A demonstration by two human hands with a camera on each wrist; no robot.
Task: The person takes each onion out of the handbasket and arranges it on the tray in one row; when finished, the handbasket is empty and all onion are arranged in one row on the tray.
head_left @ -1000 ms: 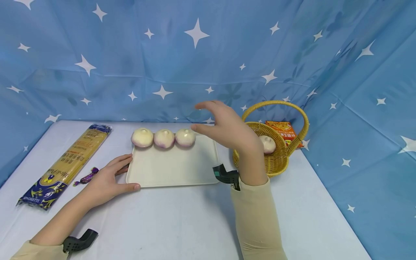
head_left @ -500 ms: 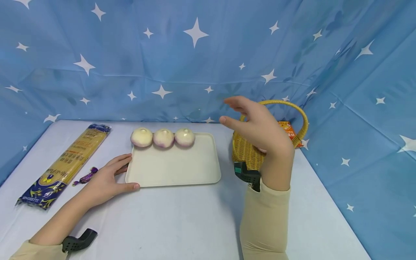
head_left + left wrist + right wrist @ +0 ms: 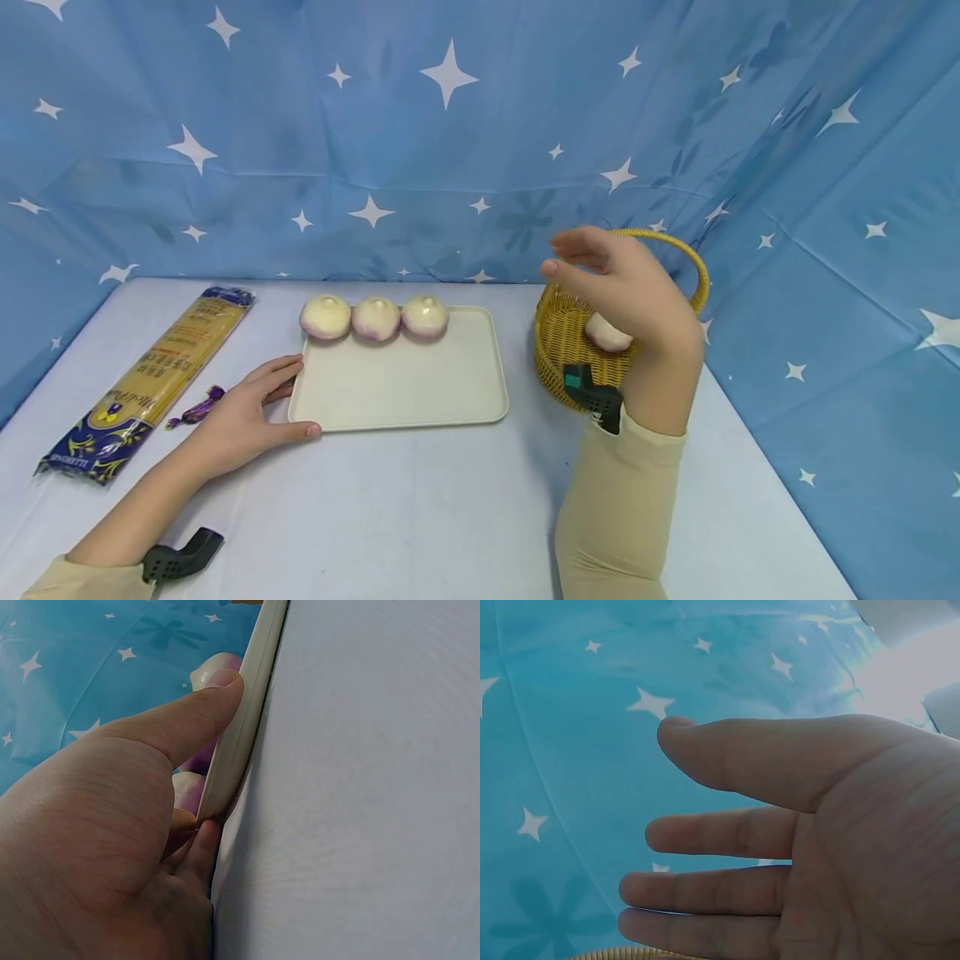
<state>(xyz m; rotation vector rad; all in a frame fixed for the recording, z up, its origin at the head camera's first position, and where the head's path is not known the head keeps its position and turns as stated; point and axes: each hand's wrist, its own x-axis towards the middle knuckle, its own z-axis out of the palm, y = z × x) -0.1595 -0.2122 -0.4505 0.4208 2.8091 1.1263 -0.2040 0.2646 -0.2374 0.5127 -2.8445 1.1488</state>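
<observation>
My left hand (image 3: 243,417) holds the near left corner of a white rectangular tray (image 3: 405,387). Its thumb (image 3: 214,701) lies along the tray's front rim, and the other fingers are at the left side. Three pale onions (image 3: 377,320) with purple undersides form a row along the tray's back left edge. Above a yellow wicker basket (image 3: 558,367) hovers my right hand (image 3: 633,287), fingers extended and thumb apart, holding nothing. Inside the basket sits another onion (image 3: 606,335), partly covered by that hand. The right wrist view shows the palm and spread fingers (image 3: 712,891).
A long spaghetti packet (image 3: 150,383) lies at the left, beside a purple wrapped candy (image 3: 198,408). The basket's tall arched handle (image 3: 701,275) rises at the right. A blue curtain with white stars (image 3: 450,150) stands behind the white table.
My right hand has moved right, from over the tray's right end to above the basket. The left hand stays at the tray corner. The orange packet behind the basket is now hidden.
</observation>
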